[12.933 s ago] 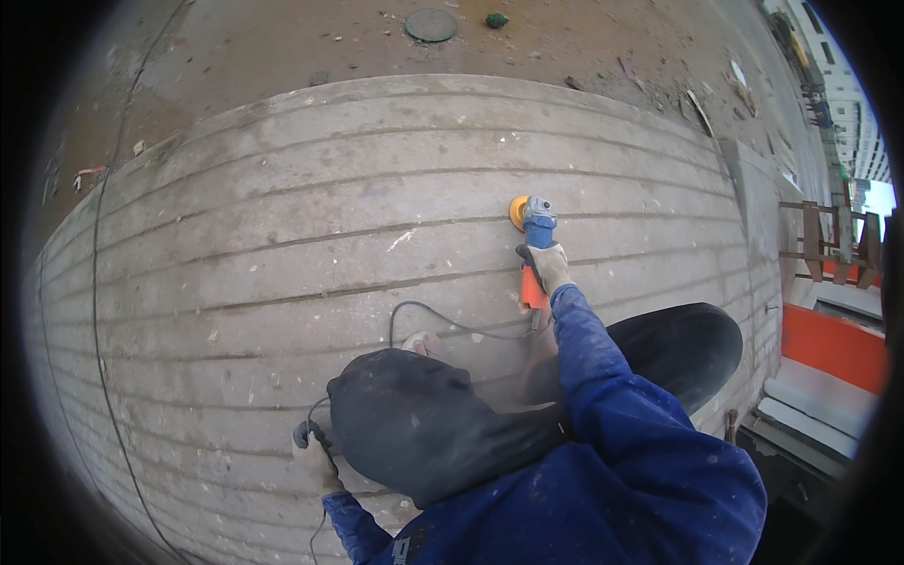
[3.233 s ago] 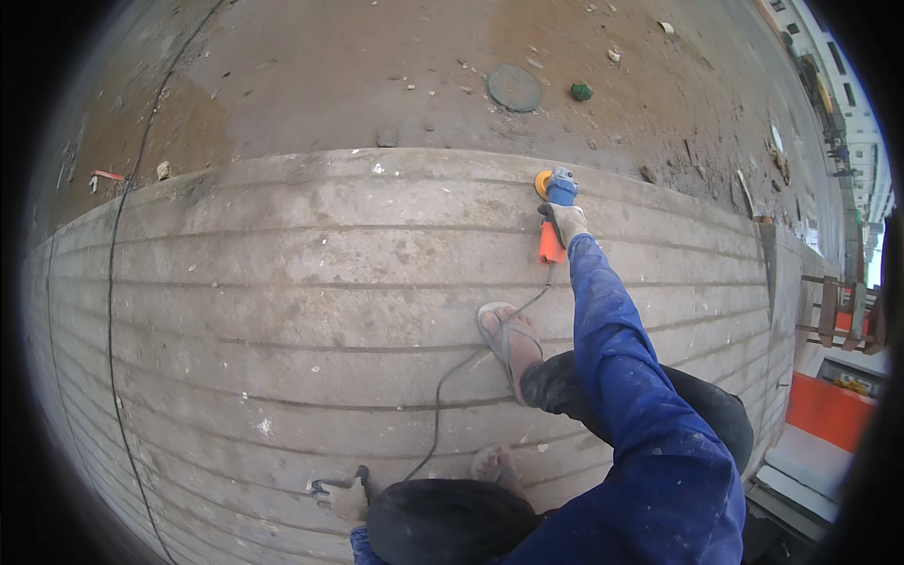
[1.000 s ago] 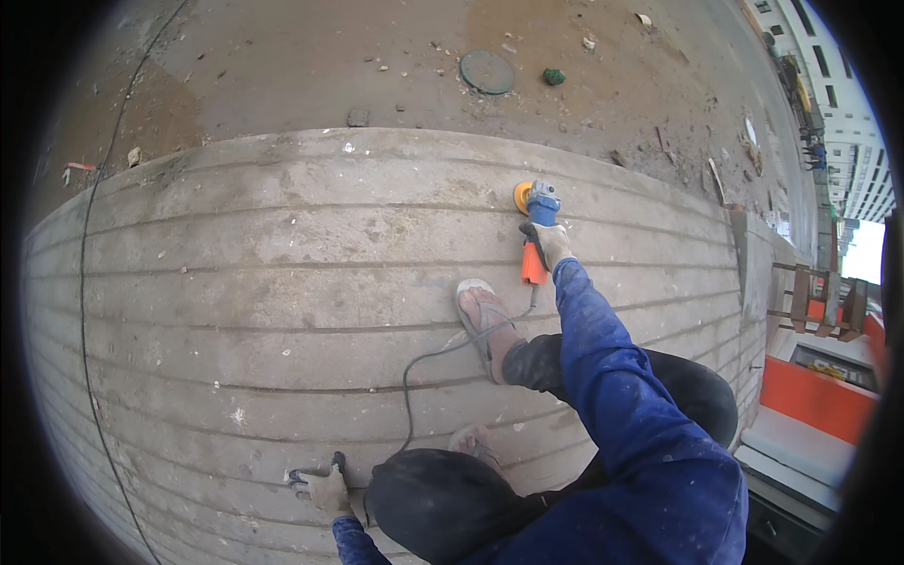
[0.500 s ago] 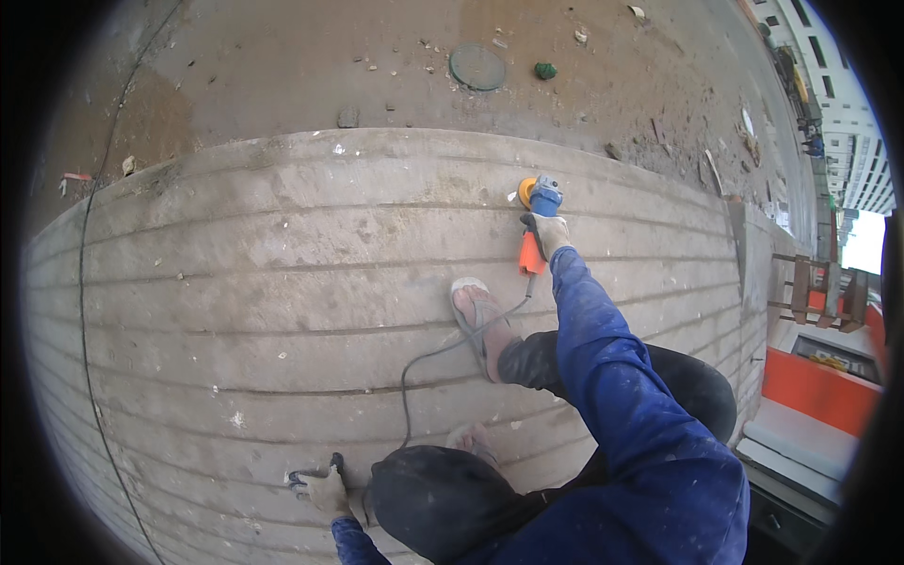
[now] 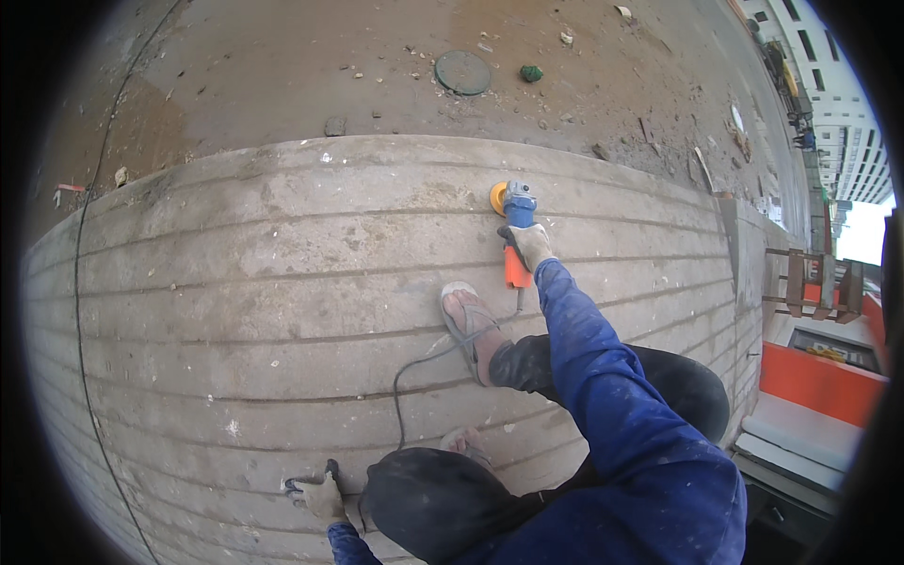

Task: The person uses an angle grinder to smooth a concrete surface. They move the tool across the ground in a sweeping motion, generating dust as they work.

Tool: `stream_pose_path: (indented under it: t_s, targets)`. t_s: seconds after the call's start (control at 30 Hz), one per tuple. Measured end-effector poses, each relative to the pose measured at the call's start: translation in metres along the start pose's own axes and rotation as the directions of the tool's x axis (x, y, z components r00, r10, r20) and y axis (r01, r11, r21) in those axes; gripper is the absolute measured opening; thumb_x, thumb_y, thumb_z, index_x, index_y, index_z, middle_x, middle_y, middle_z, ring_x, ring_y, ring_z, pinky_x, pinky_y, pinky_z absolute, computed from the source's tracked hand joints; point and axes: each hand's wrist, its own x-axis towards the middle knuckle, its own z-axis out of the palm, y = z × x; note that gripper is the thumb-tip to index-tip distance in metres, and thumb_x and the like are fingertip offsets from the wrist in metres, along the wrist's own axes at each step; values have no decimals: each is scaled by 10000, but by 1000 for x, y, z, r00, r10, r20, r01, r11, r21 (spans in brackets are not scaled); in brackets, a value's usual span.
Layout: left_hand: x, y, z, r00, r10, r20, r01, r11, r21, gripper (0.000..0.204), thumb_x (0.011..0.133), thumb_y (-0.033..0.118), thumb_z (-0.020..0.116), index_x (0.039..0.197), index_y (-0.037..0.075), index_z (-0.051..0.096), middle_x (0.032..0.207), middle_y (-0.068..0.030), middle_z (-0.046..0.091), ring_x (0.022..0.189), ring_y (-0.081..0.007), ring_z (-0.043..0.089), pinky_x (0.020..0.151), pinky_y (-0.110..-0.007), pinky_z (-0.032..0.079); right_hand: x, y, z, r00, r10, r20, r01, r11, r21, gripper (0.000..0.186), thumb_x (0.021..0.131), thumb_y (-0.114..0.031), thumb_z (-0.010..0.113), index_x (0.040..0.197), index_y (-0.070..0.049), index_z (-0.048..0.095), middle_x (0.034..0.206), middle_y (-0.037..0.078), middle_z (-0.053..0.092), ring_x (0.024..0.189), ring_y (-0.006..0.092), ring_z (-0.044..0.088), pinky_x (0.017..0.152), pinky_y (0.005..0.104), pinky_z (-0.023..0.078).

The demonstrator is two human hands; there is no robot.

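Observation:
My right hand [image 5: 531, 245], in a pale glove with dark fingertips, grips an angle grinder [image 5: 520, 209] with a blue body and an orange rear part. The grinder's yellow disc [image 5: 498, 198] is on or just over one of the upper concrete steps [image 5: 311, 301]; contact cannot be told. From its rear a dark power cord [image 5: 400, 395] runs across my sandalled foot [image 5: 463, 315] and down toward my knee. At lower left, my left hand [image 5: 320, 494], gloved too, leans on a step with fingers spread and holds nothing.
A thin black cable [image 5: 83, 330] crosses the steps at left. Beyond them lies wet, muddy ground with a round cover [image 5: 462, 72], a green lump [image 5: 531, 72] and scattered stones. At right stand a wooden frame [image 5: 817, 287] and an orange-and-white structure [image 5: 817, 384].
My right hand has shifted the grinder slightly left along the step. The whole view has shifted a little as well. My left hand stays planted on its step.

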Motion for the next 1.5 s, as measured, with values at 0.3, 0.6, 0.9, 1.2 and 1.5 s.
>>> stream_pose_path:
  t_s: [0.3,0.6,0.9,1.2,1.5]
  targets:
    - [-7,7,-5,1000,-18,20,19,999,-40,1309,772,676,840,1625,-108,232,1645,-407,238,1537,-575,242,1269,-563,271,36,41,-31,966,224,-133,-177,940,293,287,773,-278,837,846,-11,764,812,95,761,717,220,734,709,401,581]
    - [-2,8,-21,1000,-24,12,25,998,-50,1329,754,635,873,1642,-84,194,1660,-396,229,1538,-566,250,1259,-553,297,26,85,-63,839,467,-279,-216,758,616,259,787,-143,822,918,54,717,875,162,737,719,283,731,652,439,580]
    - [-4,54,-9,997,-25,-70,29,998,59,1272,730,664,853,1631,-14,263,1592,-322,342,1417,-548,404,1119,-571,445,-9,13,9,993,-12,-120,10,1000,-19,436,711,-373,835,967,-22,796,943,171,801,906,310,792,829,410,612]
    - [-15,59,-5,999,-40,36,41,999,-26,1338,725,638,880,1659,-28,190,1663,-379,216,1508,-576,277,1209,-580,351,-38,-100,107,957,-262,123,289,885,-364,586,715,-430,844,1142,-41,744,1155,228,767,1136,363,736,975,431,582]
    - [-2,18,-40,991,-72,114,89,985,-151,1358,739,638,863,1672,-37,142,1717,-358,124,1580,-584,100,1261,-697,121,-215,-88,244,647,-379,662,641,740,-202,476,802,-383,880,1049,-25,685,865,127,765,783,270,751,714,411,580]
